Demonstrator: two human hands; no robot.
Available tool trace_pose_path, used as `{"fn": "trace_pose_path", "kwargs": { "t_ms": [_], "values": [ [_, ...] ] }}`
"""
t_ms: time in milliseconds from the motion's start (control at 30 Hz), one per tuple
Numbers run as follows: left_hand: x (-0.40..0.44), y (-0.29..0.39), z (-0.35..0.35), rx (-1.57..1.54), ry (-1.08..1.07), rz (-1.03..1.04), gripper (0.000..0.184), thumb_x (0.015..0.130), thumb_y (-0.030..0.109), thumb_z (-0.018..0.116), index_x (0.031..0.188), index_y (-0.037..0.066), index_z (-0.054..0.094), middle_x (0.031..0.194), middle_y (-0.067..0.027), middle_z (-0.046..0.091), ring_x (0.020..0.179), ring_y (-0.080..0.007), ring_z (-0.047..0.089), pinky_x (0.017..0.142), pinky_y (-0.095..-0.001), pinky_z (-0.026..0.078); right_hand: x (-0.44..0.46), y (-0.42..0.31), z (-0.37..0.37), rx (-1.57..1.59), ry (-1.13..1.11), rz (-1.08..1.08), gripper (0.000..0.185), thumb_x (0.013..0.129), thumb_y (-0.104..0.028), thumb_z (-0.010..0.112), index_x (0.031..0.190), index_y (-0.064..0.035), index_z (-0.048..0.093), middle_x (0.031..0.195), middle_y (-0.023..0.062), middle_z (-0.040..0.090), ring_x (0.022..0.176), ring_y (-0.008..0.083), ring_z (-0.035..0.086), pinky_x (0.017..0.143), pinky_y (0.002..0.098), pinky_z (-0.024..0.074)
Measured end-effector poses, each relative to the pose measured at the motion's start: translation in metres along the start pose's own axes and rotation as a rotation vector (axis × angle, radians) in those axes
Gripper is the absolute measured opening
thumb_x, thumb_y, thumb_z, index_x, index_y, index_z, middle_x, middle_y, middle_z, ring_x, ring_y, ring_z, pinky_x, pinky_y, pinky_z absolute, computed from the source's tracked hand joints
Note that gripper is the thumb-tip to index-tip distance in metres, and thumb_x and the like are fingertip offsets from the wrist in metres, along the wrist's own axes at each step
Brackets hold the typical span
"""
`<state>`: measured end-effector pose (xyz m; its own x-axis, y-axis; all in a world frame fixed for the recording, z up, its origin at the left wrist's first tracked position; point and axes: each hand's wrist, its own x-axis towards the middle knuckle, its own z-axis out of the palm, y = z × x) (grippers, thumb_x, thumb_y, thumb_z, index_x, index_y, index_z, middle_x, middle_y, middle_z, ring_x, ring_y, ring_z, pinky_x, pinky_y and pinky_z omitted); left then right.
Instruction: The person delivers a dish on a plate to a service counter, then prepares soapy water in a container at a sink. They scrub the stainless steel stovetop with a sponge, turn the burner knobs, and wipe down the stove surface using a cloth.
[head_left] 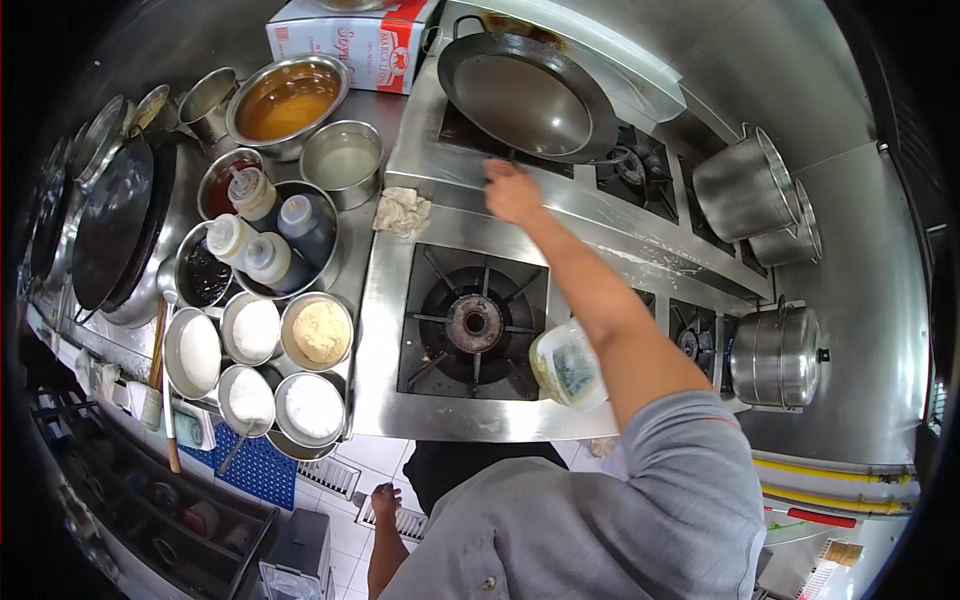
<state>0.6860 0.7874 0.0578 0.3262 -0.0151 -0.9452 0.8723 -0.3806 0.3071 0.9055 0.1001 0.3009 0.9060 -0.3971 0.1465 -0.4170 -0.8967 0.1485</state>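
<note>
My right hand [513,192] reaches forward to the front of the raised back ledge, just below the rim of a large steel wok [530,100]. Its fingers are curled and slightly blurred; whatever they grip, if anything, is hidden. My left hand [385,500] hangs low by my side above the floor, fingers bent inward. I cannot make out anything inside it. Beneath my right arm, a gas burner [474,320] sits bare in the front counter. A white plastic tub [568,365] with a greenish inside stands beside it, partly covered by the arm.
Left of the stove stand bowls of white powder [310,406], a bowl of tan powder [322,331], squeeze bottles [270,258], and a basin of amber liquid [290,105]. A crumpled cloth [403,212] lies on the counter corner. Steel pots [745,185] line the right.
</note>
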Motion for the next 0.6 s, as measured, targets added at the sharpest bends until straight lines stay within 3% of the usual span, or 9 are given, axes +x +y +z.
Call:
{"fn": "trace_pose_path", "kwargs": {
  "t_ms": [100, 133, 233, 267, 300, 367, 400, 500, 600],
  "values": [
    [-0.001, 0.016, 0.000, -0.089, 0.022, 0.062, 0.029, 0.093, 0.022, 0.052, 0.113, 0.002, 0.056, 0.082, -0.0126, 0.067, 0.051, -0.0148, 0.056, 0.042, -0.0259, 0.042, -0.041, 0.048, -0.057, 0.042, -0.358, 0.281, 0.039, 0.088, -0.027, 0.049, 0.113, 0.0009, 0.061, 0.122, 0.0177, 0.059, 0.114, 0.0308, 0.057, 0.098, 0.0434, 0.0445],
    [0.000, 0.014, 0.001, -0.114, 0.031, 0.067, 0.029, 0.093, 0.022, 0.052, 0.113, 0.001, 0.055, 0.082, -0.0127, 0.067, 0.051, -0.0148, 0.056, 0.042, -0.0259, 0.042, -0.045, 0.057, -0.039, 0.132, -0.125, 0.409, 0.034, 0.087, -0.027, 0.050, 0.093, 0.0003, 0.070, 0.116, 0.0180, 0.062, 0.112, 0.0294, 0.058, 0.096, 0.0437, 0.0455],
    [-0.002, -0.002, 0.001, -0.168, 0.033, 0.003, 0.026, 0.094, 0.021, 0.052, 0.111, 0.001, 0.056, 0.077, -0.0129, 0.067, 0.049, -0.0156, 0.057, 0.039, -0.0266, 0.042, -0.015, 0.016, -0.016, -0.060, -0.178, 0.225, 0.031, 0.085, -0.024, 0.051, 0.090, -0.0003, 0.070, 0.111, 0.0183, 0.064, 0.111, 0.0286, 0.059, 0.095, 0.0434, 0.0464],
    [0.001, -0.016, -0.003, -0.143, 0.010, -0.020, 0.026, 0.094, 0.020, 0.052, 0.111, 0.001, 0.057, 0.076, -0.0127, 0.067, 0.048, -0.0157, 0.057, 0.039, -0.0269, 0.042, -0.001, -0.013, -0.012, -0.096, -0.087, 0.091, 0.039, 0.086, -0.025, 0.048, 0.112, 0.0023, 0.058, 0.111, 0.0189, 0.061, 0.103, 0.0347, 0.061, 0.093, 0.0433, 0.0475],
    [0.008, -0.028, -0.003, -0.122, -0.016, -0.045, 0.026, 0.094, 0.020, 0.052, 0.111, 0.001, 0.057, 0.076, -0.0125, 0.068, 0.048, -0.0157, 0.057, 0.039, -0.0271, 0.043, 0.029, -0.023, 0.040, -0.029, 0.004, 0.003, 0.032, 0.085, -0.021, 0.048, 0.104, 0.0023, 0.059, 0.109, 0.0197, 0.061, 0.105, 0.0343, 0.059, 0.091, 0.0440, 0.0484],
    [0.014, -0.044, -0.008, -0.024, -0.018, -0.043, 0.027, 0.094, 0.022, 0.053, 0.111, 0.001, 0.057, 0.075, -0.0122, 0.068, 0.047, -0.0154, 0.056, 0.039, -0.0274, 0.044, 0.054, -0.076, 0.002, 0.214, 0.012, -0.107, 0.026, 0.086, -0.017, 0.046, 0.102, 0.0021, 0.053, 0.114, 0.0225, 0.058, 0.111, 0.0349, 0.055, 0.089, 0.0468, 0.0490],
    [0.012, -0.051, -0.014, -0.011, -0.063, 0.049, 0.028, 0.093, 0.022, 0.054, 0.111, 0.001, 0.058, 0.079, -0.0128, 0.069, 0.049, -0.0152, 0.057, 0.040, -0.0276, 0.044, 0.058, -0.088, -0.023, 0.190, -0.064, -0.152, 0.037, 0.088, -0.019, 0.046, 0.118, 0.0026, 0.049, 0.125, 0.0230, 0.054, 0.118, 0.0345, 0.052, 0.096, 0.0457, 0.0459],
    [-0.006, -0.029, -0.006, -0.198, 0.052, -0.018, 0.027, 0.092, 0.021, 0.052, 0.111, 0.003, 0.056, 0.079, -0.0122, 0.067, 0.052, -0.0151, 0.057, 0.039, -0.0268, 0.042, 0.041, -0.041, -0.002, 0.239, 0.003, -0.301, 0.048, 0.089, -0.018, 0.045, 0.133, 0.0002, 0.043, 0.136, 0.0217, 0.048, 0.127, 0.0330, 0.046, 0.105, 0.0435, 0.0394],
    [-0.011, -0.030, -0.003, -0.140, 0.056, 0.006, 0.028, 0.091, 0.021, 0.052, 0.111, 0.003, 0.056, 0.077, -0.0115, 0.066, 0.050, -0.0149, 0.056, 0.039, -0.0272, 0.041, -0.023, 0.049, 0.004, 0.263, 0.008, -0.201, 0.052, 0.087, -0.020, 0.048, 0.136, -0.0035, 0.042, 0.139, 0.0188, 0.047, 0.130, 0.0319, 0.043, 0.109, 0.0422, 0.0354]
  ]
}}
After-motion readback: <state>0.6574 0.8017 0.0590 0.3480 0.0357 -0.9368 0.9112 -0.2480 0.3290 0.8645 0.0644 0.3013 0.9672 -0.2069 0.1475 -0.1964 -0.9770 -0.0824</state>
